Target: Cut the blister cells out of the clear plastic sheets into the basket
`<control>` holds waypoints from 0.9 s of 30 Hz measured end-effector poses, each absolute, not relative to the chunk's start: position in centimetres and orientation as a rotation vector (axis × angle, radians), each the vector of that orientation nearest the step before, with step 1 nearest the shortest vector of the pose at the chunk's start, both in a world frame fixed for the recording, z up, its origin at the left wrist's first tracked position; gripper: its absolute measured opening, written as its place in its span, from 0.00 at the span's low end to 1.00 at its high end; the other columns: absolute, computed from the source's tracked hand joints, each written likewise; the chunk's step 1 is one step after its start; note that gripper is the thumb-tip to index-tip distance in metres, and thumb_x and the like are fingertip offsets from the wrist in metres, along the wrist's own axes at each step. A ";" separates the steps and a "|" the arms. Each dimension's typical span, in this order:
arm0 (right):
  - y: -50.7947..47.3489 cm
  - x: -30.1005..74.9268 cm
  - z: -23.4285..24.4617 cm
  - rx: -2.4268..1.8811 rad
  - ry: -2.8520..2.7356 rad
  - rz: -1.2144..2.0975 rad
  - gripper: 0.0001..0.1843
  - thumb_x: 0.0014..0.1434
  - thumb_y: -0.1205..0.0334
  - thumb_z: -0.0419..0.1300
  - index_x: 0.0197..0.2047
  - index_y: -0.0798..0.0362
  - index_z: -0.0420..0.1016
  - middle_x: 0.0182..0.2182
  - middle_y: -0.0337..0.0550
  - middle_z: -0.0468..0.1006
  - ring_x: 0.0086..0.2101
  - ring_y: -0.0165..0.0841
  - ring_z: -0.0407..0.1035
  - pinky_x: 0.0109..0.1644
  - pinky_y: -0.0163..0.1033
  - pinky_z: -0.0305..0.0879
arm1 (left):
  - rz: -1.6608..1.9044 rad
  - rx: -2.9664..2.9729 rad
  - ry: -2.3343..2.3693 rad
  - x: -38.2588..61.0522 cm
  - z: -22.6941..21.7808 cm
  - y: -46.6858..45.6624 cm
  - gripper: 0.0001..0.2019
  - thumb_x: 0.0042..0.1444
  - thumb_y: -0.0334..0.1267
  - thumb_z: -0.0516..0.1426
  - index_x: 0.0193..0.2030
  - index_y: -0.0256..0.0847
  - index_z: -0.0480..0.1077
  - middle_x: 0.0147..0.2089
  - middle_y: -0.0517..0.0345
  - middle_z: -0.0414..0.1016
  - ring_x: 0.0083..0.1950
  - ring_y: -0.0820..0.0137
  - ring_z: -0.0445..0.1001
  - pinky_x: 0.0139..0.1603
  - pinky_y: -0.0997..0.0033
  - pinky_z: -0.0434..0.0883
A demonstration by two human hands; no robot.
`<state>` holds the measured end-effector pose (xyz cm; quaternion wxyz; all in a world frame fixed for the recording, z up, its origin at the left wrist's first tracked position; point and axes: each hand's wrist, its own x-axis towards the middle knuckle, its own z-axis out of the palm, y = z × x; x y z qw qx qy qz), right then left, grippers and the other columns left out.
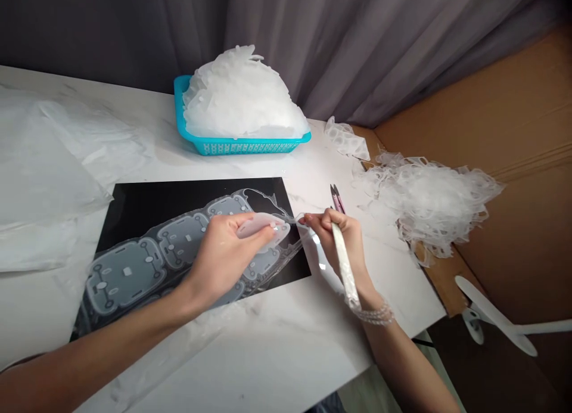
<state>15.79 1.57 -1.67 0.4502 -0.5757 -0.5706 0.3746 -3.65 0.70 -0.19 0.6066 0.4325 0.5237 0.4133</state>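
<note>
The left grip clenches a translucent rounded plastic piece, its long axis pointing toward the right hand. The right grip wraps a white-handled tool, its pink tips pointing away. Beneath, a glossy moulded sheet of linked rounded cells runs diagonally across a black mat on the marble bench, partly hidden by the left hand.

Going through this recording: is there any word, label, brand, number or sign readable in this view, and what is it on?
None can be read: the turquoise plastic basket, black sheet, clear moulded plastic sheet and white-wrapped tool handle show no text, and any marks on the pink tool would be too small to read.
</note>
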 end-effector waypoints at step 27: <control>-1.3 13.5 2.1 -1.090 -1.272 1.241 0.25 0.60 0.68 0.63 0.23 0.49 0.49 0.43 0.42 0.84 0.46 0.43 0.77 0.43 0.44 0.71 | 0.851 0.528 0.615 -4.2 1.3 0.9 0.07 0.59 0.34 0.62 0.42 0.45 0.80 0.43 0.60 0.82 0.43 0.74 0.77 0.43 0.79 0.72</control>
